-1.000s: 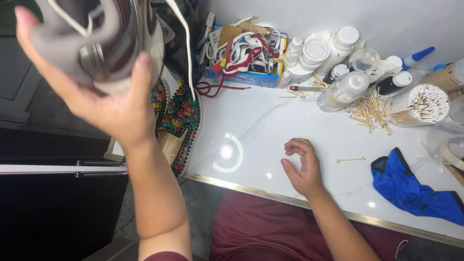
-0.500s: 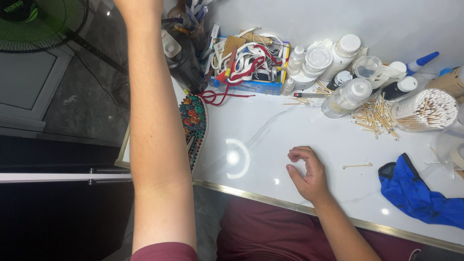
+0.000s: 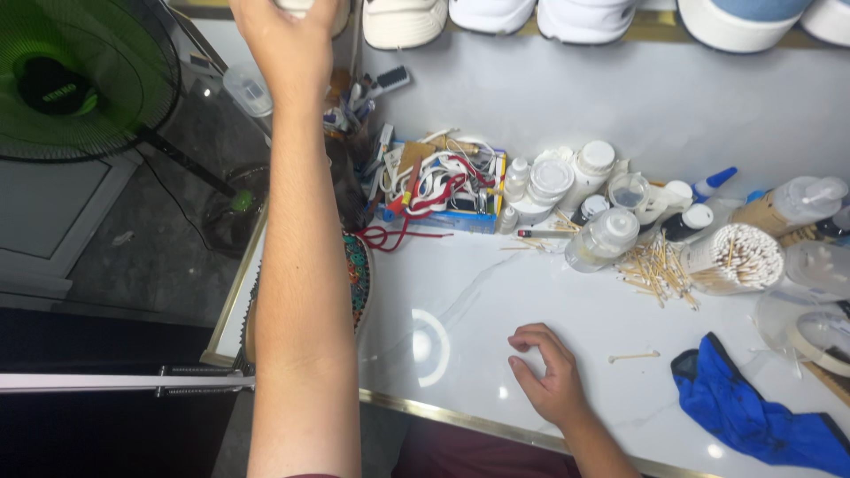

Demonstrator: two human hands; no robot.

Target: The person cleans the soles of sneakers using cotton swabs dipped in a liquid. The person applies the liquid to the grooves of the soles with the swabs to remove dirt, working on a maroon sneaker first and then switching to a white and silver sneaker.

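Observation:
My left hand (image 3: 288, 44) is stretched up to the top edge of the view, fingers closed on a pale shoe (image 3: 305, 5) that is mostly cut off. It sits at the left end of a row of white shoes (image 3: 403, 22) on a shelf above the table. My right hand (image 3: 549, 381) rests on the white marble table (image 3: 496, 292) near its front edge, fingers loosely curled and holding nothing. A single cotton swab (image 3: 633, 357) lies just to its right.
At the back are a blue box of cords (image 3: 438, 190), several white bottles (image 3: 602, 239), a tub of cotton swabs (image 3: 735, 257) and a tape roll (image 3: 819, 336). A blue cloth (image 3: 753, 416) lies at the front right. A green fan (image 3: 71, 80) stands on the floor to the left.
My left hand carried the grey and white shoe from close in front of the camera up to the shelf. The right hand stayed on the table.

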